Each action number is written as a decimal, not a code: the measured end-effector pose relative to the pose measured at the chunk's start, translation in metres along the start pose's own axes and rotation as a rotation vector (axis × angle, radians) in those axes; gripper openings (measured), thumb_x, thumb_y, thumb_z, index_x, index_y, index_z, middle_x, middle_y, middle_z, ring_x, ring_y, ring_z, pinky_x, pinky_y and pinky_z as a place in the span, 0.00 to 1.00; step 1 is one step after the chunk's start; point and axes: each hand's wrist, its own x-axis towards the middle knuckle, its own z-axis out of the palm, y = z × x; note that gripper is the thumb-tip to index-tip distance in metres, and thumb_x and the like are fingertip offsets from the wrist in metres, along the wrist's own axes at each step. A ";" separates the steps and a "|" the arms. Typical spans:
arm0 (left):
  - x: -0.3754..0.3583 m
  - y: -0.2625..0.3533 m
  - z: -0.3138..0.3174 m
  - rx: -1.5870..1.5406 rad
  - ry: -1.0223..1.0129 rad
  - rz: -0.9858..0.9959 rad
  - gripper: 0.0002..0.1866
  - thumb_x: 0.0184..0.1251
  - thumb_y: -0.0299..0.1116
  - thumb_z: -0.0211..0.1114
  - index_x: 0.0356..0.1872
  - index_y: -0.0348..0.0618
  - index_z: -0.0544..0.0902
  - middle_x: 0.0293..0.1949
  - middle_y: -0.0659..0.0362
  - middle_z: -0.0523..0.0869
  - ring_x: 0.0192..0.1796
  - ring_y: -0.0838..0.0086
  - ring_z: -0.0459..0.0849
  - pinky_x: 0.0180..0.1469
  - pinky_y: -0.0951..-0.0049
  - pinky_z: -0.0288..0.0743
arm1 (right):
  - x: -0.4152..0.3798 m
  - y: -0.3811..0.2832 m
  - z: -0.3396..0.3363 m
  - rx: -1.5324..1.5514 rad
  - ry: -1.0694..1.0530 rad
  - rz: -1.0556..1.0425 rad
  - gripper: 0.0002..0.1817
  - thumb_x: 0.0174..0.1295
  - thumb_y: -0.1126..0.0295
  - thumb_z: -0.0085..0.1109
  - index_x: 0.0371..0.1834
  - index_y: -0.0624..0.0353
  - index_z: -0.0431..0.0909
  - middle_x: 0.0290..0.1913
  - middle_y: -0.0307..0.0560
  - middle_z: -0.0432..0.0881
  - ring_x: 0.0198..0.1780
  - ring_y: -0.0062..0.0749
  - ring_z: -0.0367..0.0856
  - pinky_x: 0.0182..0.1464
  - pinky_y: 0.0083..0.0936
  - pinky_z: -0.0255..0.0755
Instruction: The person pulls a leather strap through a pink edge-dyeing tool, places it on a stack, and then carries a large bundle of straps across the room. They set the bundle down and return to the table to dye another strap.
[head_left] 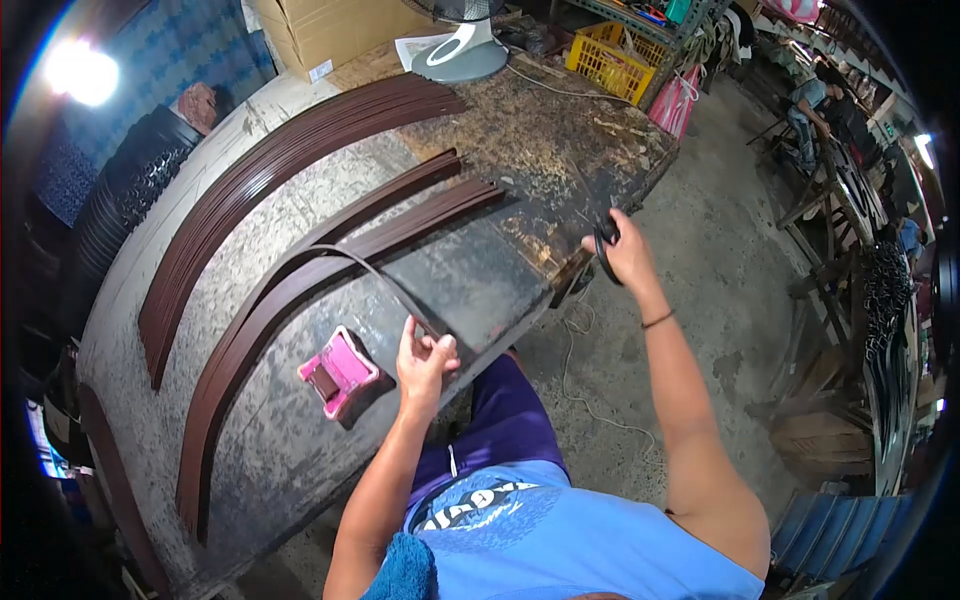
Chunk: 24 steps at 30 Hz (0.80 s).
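Observation:
My left hand (425,360) is closed, thumb against fingers, on the end of a dark brown strip (375,270) near the table's front edge. The strip arches up and back over the nearer pile of brown strips (270,310). Out past the table's right corner, my right hand (628,255) grips a black looped thing (604,250); I cannot tell its kind. A small pink dish (347,362) with a brown block in it sits left of my left hand. Further back lies a larger curved bundle of brown strips (270,165).
The worn table (440,275) carries a fan (462,55) and a cardboard box (330,30) at the back. A yellow crate (610,60) and a pink bag (677,100) are beyond its far corner. Cords trail over the concrete floor (600,350). Another person (808,110) sits far right.

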 end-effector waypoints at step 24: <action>-0.004 -0.002 0.005 0.335 0.040 0.040 0.47 0.60 0.31 0.71 0.74 0.36 0.48 0.29 0.66 0.73 0.32 0.83 0.72 0.36 0.81 0.71 | 0.272 -0.035 0.149 -0.001 -0.086 -0.531 0.23 0.65 0.60 0.58 0.60 0.60 0.75 0.53 0.55 0.81 0.52 0.42 0.81 0.54 0.35 0.74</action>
